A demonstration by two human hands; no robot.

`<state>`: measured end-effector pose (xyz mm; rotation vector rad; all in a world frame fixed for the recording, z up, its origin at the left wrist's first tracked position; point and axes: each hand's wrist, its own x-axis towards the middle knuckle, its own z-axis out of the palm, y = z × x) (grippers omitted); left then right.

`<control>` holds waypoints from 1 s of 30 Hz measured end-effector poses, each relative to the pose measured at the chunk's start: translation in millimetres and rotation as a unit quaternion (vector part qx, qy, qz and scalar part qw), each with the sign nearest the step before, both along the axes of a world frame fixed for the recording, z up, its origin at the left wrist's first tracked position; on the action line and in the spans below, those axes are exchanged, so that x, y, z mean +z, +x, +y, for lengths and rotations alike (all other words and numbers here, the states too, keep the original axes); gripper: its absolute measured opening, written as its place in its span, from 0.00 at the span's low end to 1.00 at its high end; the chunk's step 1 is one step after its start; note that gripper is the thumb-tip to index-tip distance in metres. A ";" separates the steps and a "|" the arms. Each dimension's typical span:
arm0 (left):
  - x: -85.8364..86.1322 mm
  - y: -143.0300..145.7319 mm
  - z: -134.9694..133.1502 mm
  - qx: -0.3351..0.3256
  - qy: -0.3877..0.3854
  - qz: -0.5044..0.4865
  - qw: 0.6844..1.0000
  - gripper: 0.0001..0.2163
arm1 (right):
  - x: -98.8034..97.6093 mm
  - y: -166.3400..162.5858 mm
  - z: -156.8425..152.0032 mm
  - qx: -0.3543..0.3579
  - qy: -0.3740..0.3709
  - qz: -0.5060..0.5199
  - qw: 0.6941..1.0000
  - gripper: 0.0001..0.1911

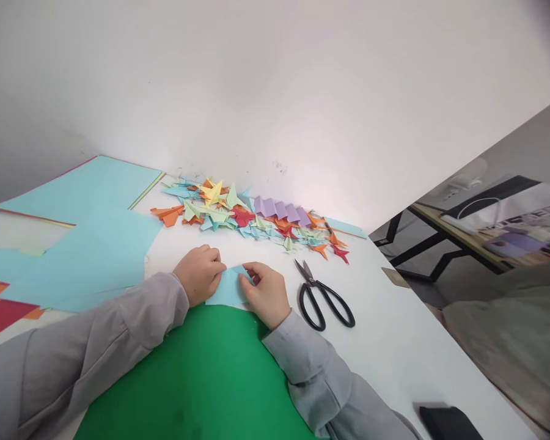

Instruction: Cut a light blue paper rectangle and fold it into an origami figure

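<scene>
A small light-blue sheet of paper (227, 291) lies flat on the white table, just beyond a green sheet (197, 379). At its left edge is my left hand (199, 275), fingers curled in and pressed onto the paper. My right hand (269, 293) pinches the paper's upper right corner between thumb and fingers, where the edge looks slightly turned. To the right of that hand rests a pair of black-handled scissors (323, 296), blades a little apart. Farther back spreads a pile of folded paper shapes (238, 217) in several colours.
Large light-blue sheets (87, 189) and loose coloured paper (9, 315) cover the left side. A purple pleated strip (282, 209) sits on the pile. The white wall (275, 91) rises behind it. Near the front right lies a black object (449, 423). Another table (462, 232) stands beyond the right edge.
</scene>
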<state>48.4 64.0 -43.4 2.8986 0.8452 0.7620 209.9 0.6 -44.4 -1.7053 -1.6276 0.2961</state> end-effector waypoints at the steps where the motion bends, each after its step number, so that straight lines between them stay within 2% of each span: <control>1: -0.2 -0.2 0.5 -0.003 0.008 0.011 1.000 0.10 | -0.2 0.4 -0.1 0.001 0.004 -0.020 1.000 0.11; 6: -1.4 -2.0 3.3 -0.024 0.052 0.063 0.996 0.09 | 0.4 3.0 -2.1 0.027 0.015 -0.103 0.994 0.08; 12: 1.6 -3.0 5.9 -0.046 0.099 0.122 0.987 0.09 | 0.7 5.6 -1.5 0.036 0.013 -0.087 0.995 0.07; 16: 5.9 -3.3 7.2 -0.066 0.113 0.149 0.980 0.10 | -1.9 9.1 -2.1 0.082 0.058 -0.104 0.989 0.08; 22: 6.7 -3.2 6.5 -0.063 0.120 0.152 0.979 0.09 | -6.0 18.2 -1.7 0.178 0.170 -0.241 0.939 0.11; 26: 5.2 -2.9 6.1 -0.059 0.116 0.154 0.980 0.09 | -2.9 22.1 -0.2 0.215 0.187 -0.312 0.906 0.10; 30: 4.8 -2.9 5.6 -0.055 0.110 0.148 0.981 0.09 | 1.4 22.1 -0.6 0.230 0.174 -0.336 0.897 0.10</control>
